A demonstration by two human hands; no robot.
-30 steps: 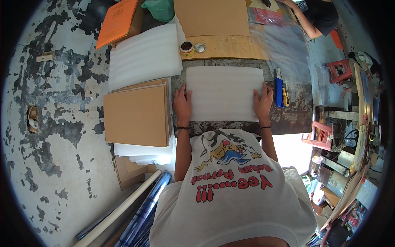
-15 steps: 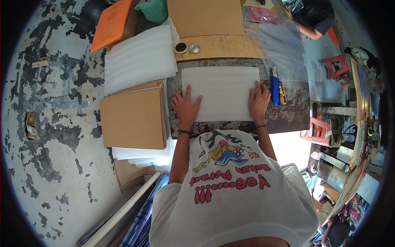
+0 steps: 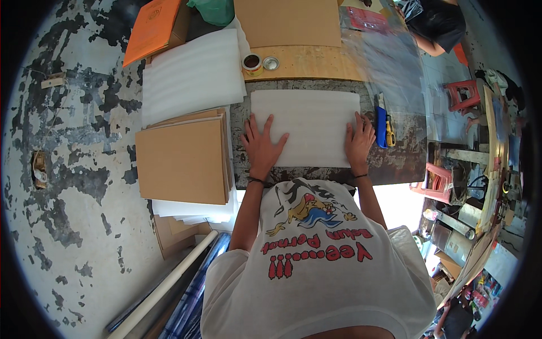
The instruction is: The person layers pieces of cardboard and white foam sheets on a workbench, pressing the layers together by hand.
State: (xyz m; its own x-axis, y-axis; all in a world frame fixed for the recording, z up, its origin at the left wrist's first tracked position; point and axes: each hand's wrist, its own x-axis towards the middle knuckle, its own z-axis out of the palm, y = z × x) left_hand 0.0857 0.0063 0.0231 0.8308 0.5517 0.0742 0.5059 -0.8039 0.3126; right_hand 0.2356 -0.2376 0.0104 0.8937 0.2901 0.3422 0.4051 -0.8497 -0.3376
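Foam sheet (image 3: pixel 316 127) lies flat on the table (image 3: pixel 398 168), near edge toward the person. Left hand (image 3: pixel 263 148) on its left side, right hand (image 3: pixel 359 146) at its right edge. Two cutters (image 3: pixel 381 129) just right of that, side by side. Left of the sheet: cardboard stack (image 3: pixel 180 161), foam pile (image 3: pixel 195 73) behind it. Behind the sheet: wooden board (image 3: pixel 310 65) carrying the can (image 3: pixel 252 66), with lid (image 3: pixel 271 62) just right of it. Cardboard panel (image 3: pixel 288 22) farther back, plastic film (image 3: pixel 395 68) to its right (spilling toward the cutters). Rolls (image 3: pixel 169 285) lean lower left; stools (image 3: pixel 464 95) stand off the table's right side.
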